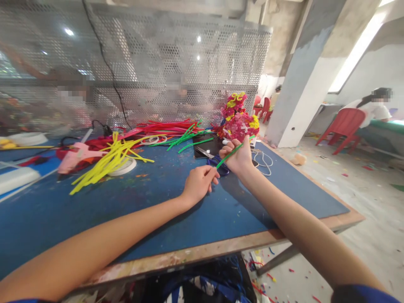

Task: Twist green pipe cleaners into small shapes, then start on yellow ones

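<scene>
A green pipe cleaner (229,156) stretches slantwise between my two hands above the blue table. My left hand (199,184) is closed, pinching its lower end between thumb and fingers. My right hand (239,156), palm turned up, grips it near the upper end, with the thumb pressed along it and the tip poking out past the thumb. Scissors (223,169) with blue handles lie just beneath, partly hidden by the hands. Behind my right hand stands a pink, red and yellow figure (241,125) made of fuzzy pipe cleaners.
Yellow pipe cleaners (101,166) lie across a white tape roll (124,167), beside a pink glue gun (78,156). Red and green pipe cleaners (186,136) are heaped at the back, near a black device (207,147). A perforated metal screen (189,80) borders the table; another person sits far right.
</scene>
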Demonstrator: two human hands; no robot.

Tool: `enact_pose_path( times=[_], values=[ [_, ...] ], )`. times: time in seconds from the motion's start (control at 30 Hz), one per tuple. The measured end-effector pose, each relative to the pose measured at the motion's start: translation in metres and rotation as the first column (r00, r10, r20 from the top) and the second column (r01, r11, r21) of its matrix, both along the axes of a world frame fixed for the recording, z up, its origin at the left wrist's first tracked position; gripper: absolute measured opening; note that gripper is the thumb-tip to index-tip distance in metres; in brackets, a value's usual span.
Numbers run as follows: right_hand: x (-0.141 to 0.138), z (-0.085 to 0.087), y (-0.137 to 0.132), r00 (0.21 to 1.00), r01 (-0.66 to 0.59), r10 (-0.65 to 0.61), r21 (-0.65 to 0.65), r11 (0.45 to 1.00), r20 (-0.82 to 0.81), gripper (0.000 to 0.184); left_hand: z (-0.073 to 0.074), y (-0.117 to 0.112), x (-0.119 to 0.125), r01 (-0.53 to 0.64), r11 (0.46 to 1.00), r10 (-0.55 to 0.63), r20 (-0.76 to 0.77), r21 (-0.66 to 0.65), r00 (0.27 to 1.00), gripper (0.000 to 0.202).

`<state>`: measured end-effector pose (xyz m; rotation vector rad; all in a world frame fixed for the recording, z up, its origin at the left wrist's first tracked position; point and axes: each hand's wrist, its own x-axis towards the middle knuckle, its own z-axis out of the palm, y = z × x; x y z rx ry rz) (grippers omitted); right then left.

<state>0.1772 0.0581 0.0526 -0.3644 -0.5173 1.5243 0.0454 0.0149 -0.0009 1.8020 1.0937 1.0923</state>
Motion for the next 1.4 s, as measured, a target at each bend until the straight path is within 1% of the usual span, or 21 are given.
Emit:
enact_pose_path(
  times=[0.07,0.13,0.2,0.27,0.4,0.5,0.57,0.7,0.8,0.87,0.97,1.1,1.4],
  values=[
    [-0.009,0.004,0.003,0.997,0.048,-0.047,-0.019,0.999,0.060,0.050,0.000,0.001,0.010,-0.011,1.000,0.011,0.015,0.007,1.000,0.031],
    [-0.017,0.007,0.009,0.986,0.097,-0.084,-0.090,0.991,0.141,0.048,-0.001,0.002,0.015,-0.012,1.000,0.012,0.018,0.013,1.000,0.030],
    [-0.021,0.008,0.016,0.979,0.085,-0.044,-0.201,0.976,0.201,0.046,-0.001,0.004,0.015,-0.009,1.000,0.009,0.013,0.016,1.000,0.028],
    [-0.021,0.006,0.022,0.977,0.036,0.026,-0.283,0.958,0.212,0.043,-0.002,0.005,0.012,0.003,1.000,-0.003,0.006,0.013,1.000,0.026],
    [-0.014,0.001,0.027,0.976,-0.010,0.084,-0.347,0.938,0.200,0.040,-0.004,0.006,0.010,0.051,0.999,-0.051,0.012,-0.012,0.999,0.023],
    [-0.010,-0.003,0.028,0.975,-0.015,0.093,-0.357,0.934,0.203,0.039,-0.005,0.006,0.012,0.076,0.997,-0.076,0.028,-0.030,0.997,0.022],
    [-0.010,-0.005,0.027,0.975,-0.013,0.087,-0.337,0.941,0.206,0.040,-0.005,0.007,0.014,0.093,0.995,-0.092,0.038,-0.036,0.995,0.021],
    [-0.018,-0.008,0.022,0.968,-0.053,0.116,-0.275,0.960,0.220,0.043,-0.003,0.015,0.013,0.133,0.989,-0.129,0.058,-0.062,0.990,0.019],
    [-0.026,-0.009,0.017,0.959,-0.086,0.152,-0.263,0.961,0.241,0.042,0.000,0.019,0.012,0.143,0.984,-0.134,0.092,-0.103,0.987,0.022],
    [-0.029,-0.010,0.016,0.958,-0.066,0.138,-0.276,0.959,0.250,0.041,0.001,0.017,0.013,0.147,0.978,-0.129,0.129,-0.145,0.983,0.023],
    [-0.030,-0.010,0.016,0.964,0.004,0.078,-0.307,0.952,0.255,0.039,0.003,0.010,0.016,0.139,0.967,-0.100,0.186,-0.213,0.977,0.024],
    [-0.029,-0.011,0.018,0.966,0.068,0.022,-0.337,0.939,0.256,0.036,0.005,0.001,0.019,0.131,0.953,-0.068,0.228,-0.275,0.971,0.025],
    [-0.032,-0.010,0.018,0.962,0.063,0.042,-0.372,0.926,0.268,0.033,0.009,-0.003,0.017,0.130,0.939,-0.049,0.249,-0.318,0.967,0.026]
  ],
)
